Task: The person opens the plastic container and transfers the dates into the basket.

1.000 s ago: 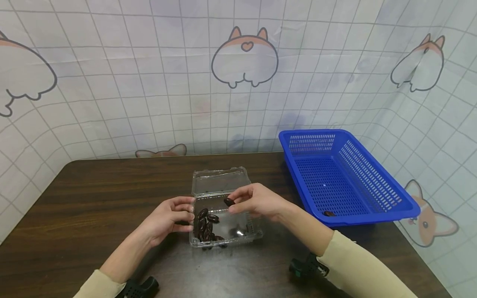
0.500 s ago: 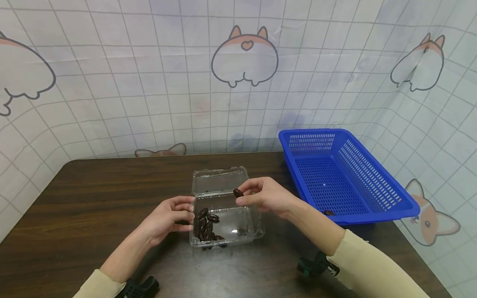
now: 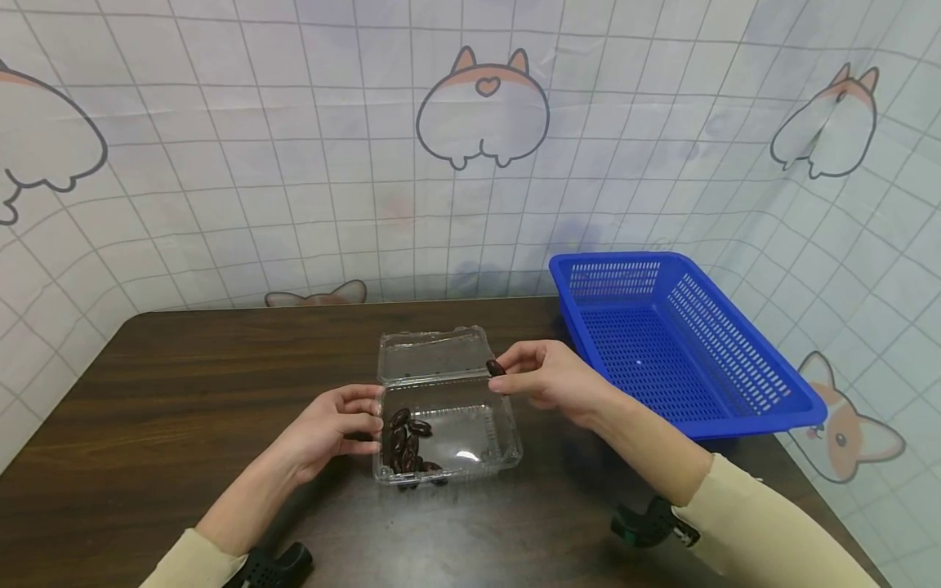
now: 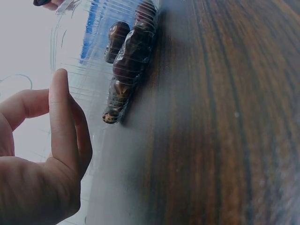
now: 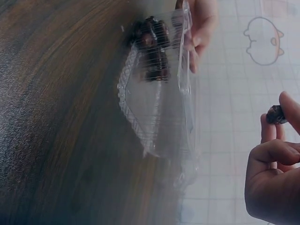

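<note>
My right hand (image 3: 555, 380) pinches one dark brown date (image 3: 496, 368) between thumb and fingertips, above the right rear part of a clear plastic clamshell box (image 3: 470, 433). In the right wrist view the held date (image 5: 275, 115) looks wrinkled and glossy. The box's lid (image 3: 434, 355) is folded back. Several more dates (image 3: 400, 441) are heaped along the box's left side. Against its left wall rest the extended fingertips of my left hand (image 3: 323, 429). The left wrist view shows that hand (image 4: 56, 154) beside the wall, with dates (image 4: 131, 56) visible through the plastic.
A blue slotted basket (image 3: 742, 425) stands at the table's right rear, behind my right forearm, which covers its near left corner. The dark wooden table (image 3: 220, 359) meets a wall covering (image 3: 331, 163) with a grid and cartoon animals.
My right hand has carried its date up and to the right, from over the box's middle toward the basket. The left hand stays at the box. The date in the basket is now hidden.
</note>
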Motion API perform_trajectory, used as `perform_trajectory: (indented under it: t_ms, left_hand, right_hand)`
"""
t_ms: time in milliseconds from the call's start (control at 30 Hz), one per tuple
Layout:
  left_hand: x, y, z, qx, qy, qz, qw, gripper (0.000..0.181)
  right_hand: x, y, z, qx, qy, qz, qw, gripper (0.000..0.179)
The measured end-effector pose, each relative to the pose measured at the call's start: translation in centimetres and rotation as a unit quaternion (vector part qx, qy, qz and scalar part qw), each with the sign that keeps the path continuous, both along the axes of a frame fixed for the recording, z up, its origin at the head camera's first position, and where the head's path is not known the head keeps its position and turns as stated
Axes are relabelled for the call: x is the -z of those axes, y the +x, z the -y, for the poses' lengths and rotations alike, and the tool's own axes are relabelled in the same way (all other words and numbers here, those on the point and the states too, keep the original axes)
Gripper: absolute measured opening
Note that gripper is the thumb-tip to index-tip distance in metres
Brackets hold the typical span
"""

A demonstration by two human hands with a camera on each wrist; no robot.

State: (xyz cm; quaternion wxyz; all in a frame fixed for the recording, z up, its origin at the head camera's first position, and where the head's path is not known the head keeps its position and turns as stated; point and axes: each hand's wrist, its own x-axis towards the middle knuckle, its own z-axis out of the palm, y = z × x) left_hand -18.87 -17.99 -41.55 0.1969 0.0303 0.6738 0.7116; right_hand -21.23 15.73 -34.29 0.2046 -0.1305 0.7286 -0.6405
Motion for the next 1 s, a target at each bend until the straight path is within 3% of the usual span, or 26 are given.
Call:
perform_trajectory:
  t_ms: [1000]
  left_hand:
    - [-0.1, 0.2, -0.1, -0.003, 0.003, 0.003, 1.0, 0.06]
  right_hand:
    - [-1.8, 0.2, -4.8, 0.042, -0.007, -0.018, 0.9989, 0.009]
